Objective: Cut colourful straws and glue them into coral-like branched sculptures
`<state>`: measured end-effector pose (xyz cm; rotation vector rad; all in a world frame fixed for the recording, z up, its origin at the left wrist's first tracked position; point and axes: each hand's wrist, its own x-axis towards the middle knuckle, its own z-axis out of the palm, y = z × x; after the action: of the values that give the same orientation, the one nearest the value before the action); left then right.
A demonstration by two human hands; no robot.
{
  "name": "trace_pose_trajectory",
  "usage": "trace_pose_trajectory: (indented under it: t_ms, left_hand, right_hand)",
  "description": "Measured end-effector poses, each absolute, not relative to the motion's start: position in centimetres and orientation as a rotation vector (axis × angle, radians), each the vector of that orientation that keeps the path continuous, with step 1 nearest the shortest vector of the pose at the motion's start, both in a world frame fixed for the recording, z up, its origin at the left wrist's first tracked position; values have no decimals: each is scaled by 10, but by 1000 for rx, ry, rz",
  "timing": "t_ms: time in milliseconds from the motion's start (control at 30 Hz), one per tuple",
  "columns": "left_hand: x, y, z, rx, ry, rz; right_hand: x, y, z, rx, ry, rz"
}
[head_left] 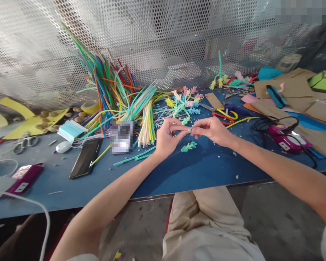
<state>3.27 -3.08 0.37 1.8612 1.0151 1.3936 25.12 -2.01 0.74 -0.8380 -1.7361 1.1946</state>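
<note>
My left hand (pixel 167 137) and my right hand (pixel 212 129) meet fingertip to fingertip above the blue table. Both are closed in a pinch on a small mint-green pipe cleaner piece (pixel 189 130), mostly hidden by the fingers. Just below them on the table lies a mint-green pipe cleaner sprig (pixel 188 146) with short side loops. Behind my hands is a cluster of pastel pipe cleaner sprigs (pixel 183 103) in pink, yellow, blue and green. Scissors (pixel 223 114) with red and yellow handles rest beyond my right hand.
Bundled pipe cleaners (pixel 146 125) lie left of my hands, before a tall multicoloured heap (pixel 105 83). Left are a phone (pixel 85 158), a face mask (pixel 72 130) and grey scissors (pixel 25 142). Right are a purple power strip (pixel 286 139) with a black cable and brown cardboard (pixel 285 87). A perforated metal screen (pixel 174 47) stands behind.
</note>
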Motion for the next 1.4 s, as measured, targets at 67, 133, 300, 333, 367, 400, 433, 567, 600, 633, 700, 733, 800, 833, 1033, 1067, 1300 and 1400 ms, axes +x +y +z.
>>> trace_pose_trajectory:
  t_ms: [67,133,300,333,367,400,433,567,600,633,700,733,800,833,1033,1067,1300,1400]
  left_hand:
    - [33,-30,5,1863,1024,1390]
    - [31,-27,7,1897,1073,1339]
    - [14,-11,14,2246,1082,1020]
    - [10,-8,15,2355,1047,933]
    - [5,-6,17,2457,1007,828]
    - [1,-5,19,2540,970,703]
    - [-2,-4,21,2594,938,573]
    - [-6,-7,26,2658,875,228]
    - [-6,-7,27,2669,873,199]
    - [-6,-8,28,2678,875,184]
    - [-6,-9,29,2669,873,180]
    - [-6,-9,29,2647,870,185]
    - [-7,-9,28,2586,862,209]
    - [-8,-8,28,2554,858,226]
    - [-10,-4,24,2483,819,274]
    - [-10,-3,24,2482,808,278]
    - [-11,-1,24,2569,773,173]
    - [-12,0,23,2587,770,150]
  right_hand:
    - [253,-20,10,-843,-1726,1137]
    - [258,-21,17,-865,-1731,1001]
    - [291,-15,34,-782,-2087,535]
    - [297,-13,36,-754,-2175,480]
    - [301,-11,36,-733,-2244,441]
    - [305,-9,36,-714,-2300,412]
    - [306,-7,34,-691,-2352,384]
    - [298,-8,25,-554,-2538,235]
    - [294,-9,24,-520,-2571,194]
    - [291,-11,22,-486,-2594,156]
    - [285,-14,21,-430,-2615,90]
    - [283,-15,20,-420,-2616,56]
    - [281,-17,19,-422,-2624,-19]
    - [280,-17,18,-424,-2634,-57]
    - [276,-15,11,-424,-2680,-178]
    - [275,-14,10,-425,-2682,-200]
    - [273,-11,5,-395,-2729,-308]
    - [276,-9,4,-395,-2749,-283]
